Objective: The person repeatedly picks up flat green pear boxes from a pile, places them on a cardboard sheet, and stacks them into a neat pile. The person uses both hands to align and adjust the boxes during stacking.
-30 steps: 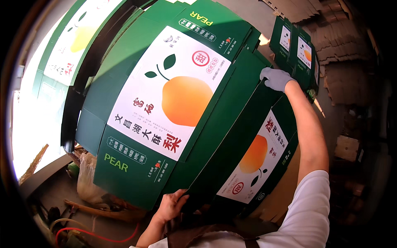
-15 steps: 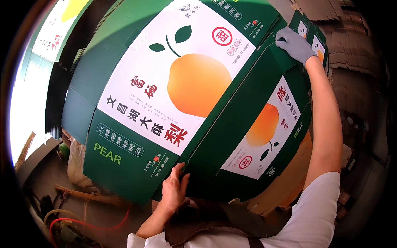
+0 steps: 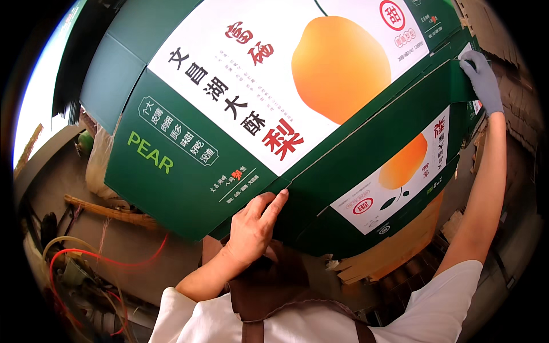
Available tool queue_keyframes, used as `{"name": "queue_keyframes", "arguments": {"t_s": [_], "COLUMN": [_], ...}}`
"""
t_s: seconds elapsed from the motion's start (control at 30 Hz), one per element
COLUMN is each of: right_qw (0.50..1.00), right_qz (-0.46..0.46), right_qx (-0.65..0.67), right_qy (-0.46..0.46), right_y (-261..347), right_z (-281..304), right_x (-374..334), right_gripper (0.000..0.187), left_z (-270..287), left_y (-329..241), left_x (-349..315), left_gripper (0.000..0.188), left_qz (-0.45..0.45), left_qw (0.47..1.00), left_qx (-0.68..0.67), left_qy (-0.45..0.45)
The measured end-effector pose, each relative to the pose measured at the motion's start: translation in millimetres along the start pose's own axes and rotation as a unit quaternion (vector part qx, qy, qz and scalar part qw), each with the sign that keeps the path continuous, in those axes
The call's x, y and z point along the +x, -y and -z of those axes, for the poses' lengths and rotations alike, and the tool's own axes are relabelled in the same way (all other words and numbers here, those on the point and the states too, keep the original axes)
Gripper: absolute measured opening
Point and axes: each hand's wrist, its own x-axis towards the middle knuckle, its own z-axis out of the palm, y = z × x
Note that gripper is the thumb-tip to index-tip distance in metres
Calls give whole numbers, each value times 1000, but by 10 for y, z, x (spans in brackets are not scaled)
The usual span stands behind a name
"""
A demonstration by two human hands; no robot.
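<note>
A large, partly folded green cardboard box (image 3: 134, 123) fills most of the view, with a white panel and a printed yellow pear on its top and again on its side. My bare left hand (image 3: 251, 228) grips the near edge, its fingers at the seam between the top panel and the side panel. At the far right, my right hand (image 3: 483, 83) in a grey glove holds a flap at the box's other end. Parts of the fingers of both hands are hidden.
Brown cardboard sheets (image 3: 503, 34) are stacked at the far right, and a loose brown cardboard piece (image 3: 394, 248) lies below the box. At the lower left are a red cord (image 3: 114, 260), a wooden stick (image 3: 108, 210) and a clear plastic bag (image 3: 98, 166).
The box has shifted and turned in view, its near part looking larger. My left hand appears farther up and right, my right hand farther right and slightly lower; both stay on the box.
</note>
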Motion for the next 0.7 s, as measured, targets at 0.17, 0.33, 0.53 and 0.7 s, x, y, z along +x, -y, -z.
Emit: {"name": "queue_keyframes", "arguments": {"t_s": [0.17, 0.33, 0.53, 0.7], "right_qw": [1000, 998, 997, 998], "right_qz": [-11, -19, -12, -15], "right_qx": [-7, -44, -65, -53], "right_qy": [16, 35, 34, 30], "right_y": [-16, -34, -172, -185], "right_z": [-29, -20, -64, -70], "right_x": [36, 73, 110, 120], "right_gripper": [31, 30, 35, 32], "left_z": [68, 108, 110, 122], "left_y": [-19, 15, 75, 101], "left_x": [-7, -46, -21, -12], "left_gripper": [65, 72, 77, 84], "left_qz": [8, 20, 31, 45], "left_qw": [1000, 999, 997, 995], "left_qx": [11, 36, 34, 13], "left_qy": [18, 34, 61, 90]}}
